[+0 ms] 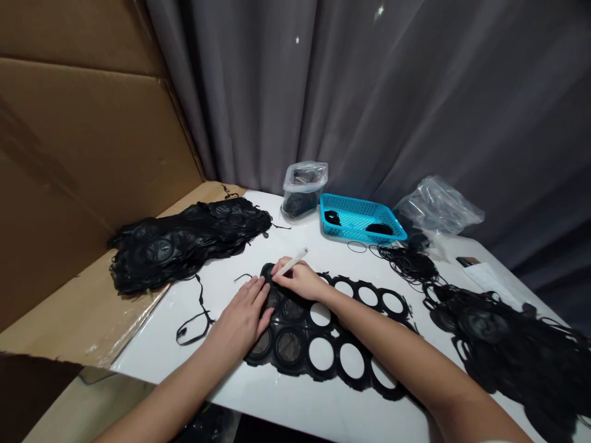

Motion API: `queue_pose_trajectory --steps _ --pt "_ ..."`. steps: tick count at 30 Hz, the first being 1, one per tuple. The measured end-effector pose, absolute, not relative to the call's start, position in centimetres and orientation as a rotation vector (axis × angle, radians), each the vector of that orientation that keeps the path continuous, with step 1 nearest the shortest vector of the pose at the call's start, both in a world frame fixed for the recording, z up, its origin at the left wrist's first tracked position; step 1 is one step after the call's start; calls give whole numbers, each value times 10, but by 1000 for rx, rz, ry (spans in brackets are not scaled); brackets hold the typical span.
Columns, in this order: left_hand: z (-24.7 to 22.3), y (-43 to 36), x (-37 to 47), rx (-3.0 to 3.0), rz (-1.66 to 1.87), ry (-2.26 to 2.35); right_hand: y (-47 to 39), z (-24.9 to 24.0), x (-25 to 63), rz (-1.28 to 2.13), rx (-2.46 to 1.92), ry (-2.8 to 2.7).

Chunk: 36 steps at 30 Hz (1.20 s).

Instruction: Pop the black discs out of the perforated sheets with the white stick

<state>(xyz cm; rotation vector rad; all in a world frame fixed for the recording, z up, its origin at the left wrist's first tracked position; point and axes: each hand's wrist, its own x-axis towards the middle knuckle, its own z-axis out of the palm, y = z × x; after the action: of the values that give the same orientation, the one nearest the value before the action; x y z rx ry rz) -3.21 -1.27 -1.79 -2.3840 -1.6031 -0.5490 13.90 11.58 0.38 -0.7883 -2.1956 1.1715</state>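
Note:
A black moulded rubber sheet with rows of large round rings lies on the white table. White tabletop shows through several rings on its right; those on the left look filled with dark film. My left hand rests flat on the sheet's left end, fingers stretched out. Pinched in my right hand is a slim white pen-like tool, slanting up to the right. Its lower tip is hidden by my fingers at the sheet's far left corner. My right forearm crosses over part of the sheet.
Black sheets are heaped at left, beside a cardboard box wall. At the back stand a bag-lined tub and a blue basket. Thin black rings, a clear bag and a black rubber pile lie right.

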Motion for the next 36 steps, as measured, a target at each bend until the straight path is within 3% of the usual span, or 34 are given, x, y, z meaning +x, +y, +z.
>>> queue_pose_trajectory --steps 7,12,15,19,29,36 --pt "-16 -13 -33 -2374 -528 -1602 113 4 140 1054 -745 -2264" --pt "-18 -13 -32 -2370 -516 -1594 100 3 135 575 -616 -2529" --pt "-18 -12 -32 -2378 -544 -1615 118 10 138 443 -787 -2474" --pt "-13 -9 -34 -2388 -593 -1654 147 28 153 560 -1060 -2094" --pt "-3 -72 -19 -2348 -710 -1741 60 22 151 1119 -731 -2223" --pt "-9 -82 -14 -2347 -662 -1774 51 17 148 1208 -744 -2206"
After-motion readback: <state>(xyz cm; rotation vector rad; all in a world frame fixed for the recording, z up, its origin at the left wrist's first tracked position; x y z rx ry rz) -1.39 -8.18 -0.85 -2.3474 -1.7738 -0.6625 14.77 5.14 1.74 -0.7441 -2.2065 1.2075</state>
